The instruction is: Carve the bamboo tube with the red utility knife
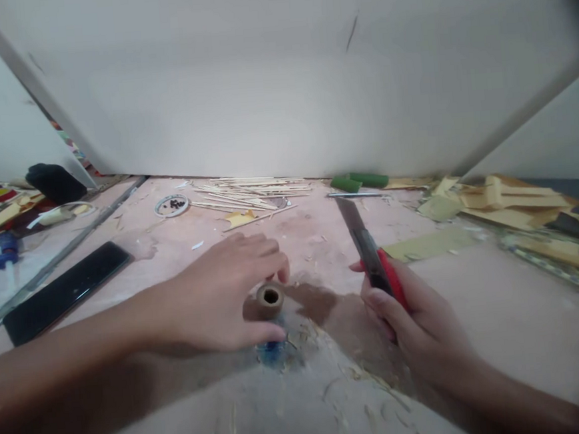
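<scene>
My left hand [220, 293] is curled around a short brown tube [270, 299] whose open end faces the camera; it rests low over the floor above a blue smear [273, 352]. My right hand [418, 324] is closed around a red utility knife [372, 254] with its blade out, pointing up and away toward the wall. The knife is held to the right of the tube, apart from it.
A pile of thin wooden sticks [247, 193] and a small round lid [171, 205] lie near the wall. A black phone [67, 290] lies at left, green rolls [359, 181] by the wall, cardboard scraps [509, 200] at right. Wood shavings [342, 373] litter the floor.
</scene>
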Demonstrator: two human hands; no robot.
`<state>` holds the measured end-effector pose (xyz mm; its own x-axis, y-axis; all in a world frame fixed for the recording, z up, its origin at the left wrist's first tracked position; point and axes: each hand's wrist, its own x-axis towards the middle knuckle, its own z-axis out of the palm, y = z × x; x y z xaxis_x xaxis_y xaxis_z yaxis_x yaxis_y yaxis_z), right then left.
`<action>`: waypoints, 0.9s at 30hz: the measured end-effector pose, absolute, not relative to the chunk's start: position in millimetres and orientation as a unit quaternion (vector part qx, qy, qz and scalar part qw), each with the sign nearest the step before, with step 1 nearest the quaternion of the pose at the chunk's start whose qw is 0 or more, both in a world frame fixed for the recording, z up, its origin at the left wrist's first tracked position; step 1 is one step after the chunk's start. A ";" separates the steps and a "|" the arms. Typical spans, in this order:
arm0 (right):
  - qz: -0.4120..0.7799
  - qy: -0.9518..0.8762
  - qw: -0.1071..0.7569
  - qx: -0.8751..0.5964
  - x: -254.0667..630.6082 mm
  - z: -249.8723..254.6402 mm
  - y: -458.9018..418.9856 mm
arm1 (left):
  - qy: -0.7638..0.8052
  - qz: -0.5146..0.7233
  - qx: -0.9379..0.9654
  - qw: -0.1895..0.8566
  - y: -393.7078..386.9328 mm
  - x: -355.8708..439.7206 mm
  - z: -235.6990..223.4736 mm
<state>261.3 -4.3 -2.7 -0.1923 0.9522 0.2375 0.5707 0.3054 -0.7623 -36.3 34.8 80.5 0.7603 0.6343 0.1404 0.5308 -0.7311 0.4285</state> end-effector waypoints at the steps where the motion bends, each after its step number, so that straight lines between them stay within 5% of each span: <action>1: 0.270 -0.719 0.359 -0.531 261.4 -2.2 -4.6 | 0.303 0.115 0.923 0.205 36.8 -35.9 77.7; 9: 0.242 -0.728 0.379 -0.517 257.7 7.8 -6.2 | 0.349 0.260 0.703 0.562 35.7 -17.5 15.4; 14: 0.240 -0.751 0.364 -0.497 257.3 10.6 -4.8 | 0.368 0.294 0.668 0.577 28.7 -18.0 9.8; 21: 0.250 -0.799 0.332 -0.434 259.8 14.2 -5.8 | 0.308 0.283 0.543 0.728 6.2 -8.3 16.9; 27: 0.217 -0.822 0.301 -0.432 256.1 16.1 -6.4 | 0.324 0.367 0.527 0.695 3.2 -7.0 4.3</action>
<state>256.1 -6.4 16.1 -0.4448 0.8414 0.3071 0.5797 0.5318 -0.6174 -7.0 3.2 4.3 0.5208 0.8512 -0.0647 -0.1679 0.1765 0.9699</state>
